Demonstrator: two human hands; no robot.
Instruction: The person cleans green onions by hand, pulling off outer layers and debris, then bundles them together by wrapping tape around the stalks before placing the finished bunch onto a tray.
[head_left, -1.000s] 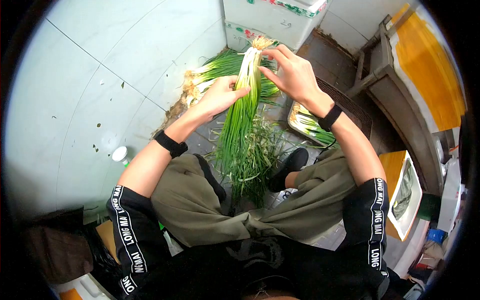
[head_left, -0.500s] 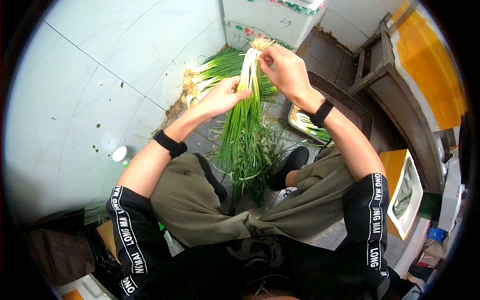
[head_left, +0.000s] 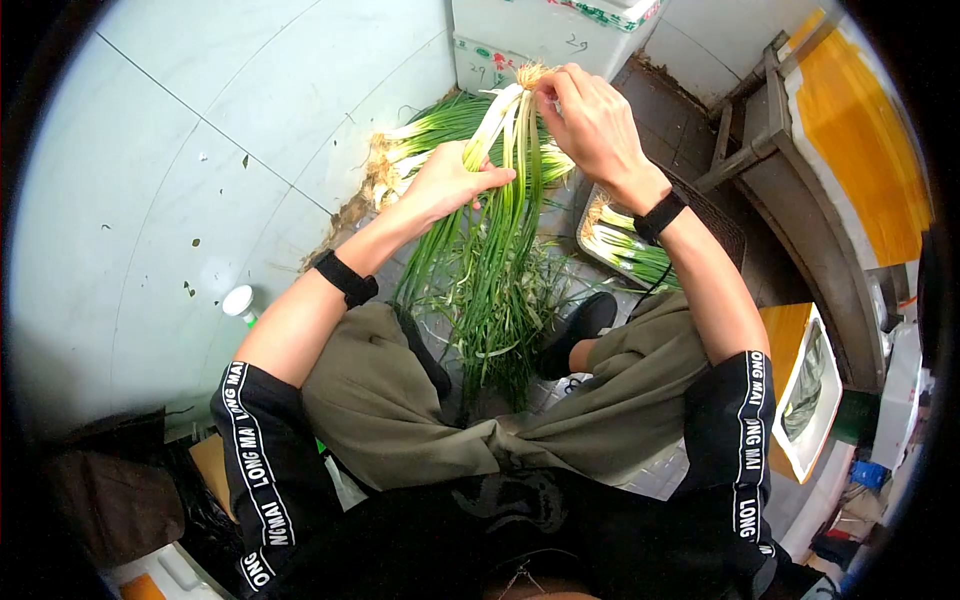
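My left hand (head_left: 452, 186) is closed around a bunch of spring onions (head_left: 518, 205), held with the roots up and the green leaves hanging down. Beside the root end, my right hand (head_left: 600, 135) has thumb and fingers pinched on an outer stalk; the fingertips are partly hidden. The stalks fan apart between my hands. Behind the bunch, by the wall, lies a pile of spring onions (head_left: 395, 165), roots to the left. Below it, loose green leaf trimmings (head_left: 500, 345) are heaped on the floor between my shoes.
To the right, a dark woven basket (head_left: 725, 225) holds more spring onions (head_left: 612, 238). White foam boxes (head_left: 560, 45) are stacked ahead. A tiled wall (head_left: 130, 220) borders the left, with a white-lidded container (head_left: 238, 300) near it. A metal-framed table (head_left: 800, 170) stands at right.
The bunch has spread, some of its leaves swinging to the left, and one stalk has come apart on the right side. My right hand has shifted slightly right and up.
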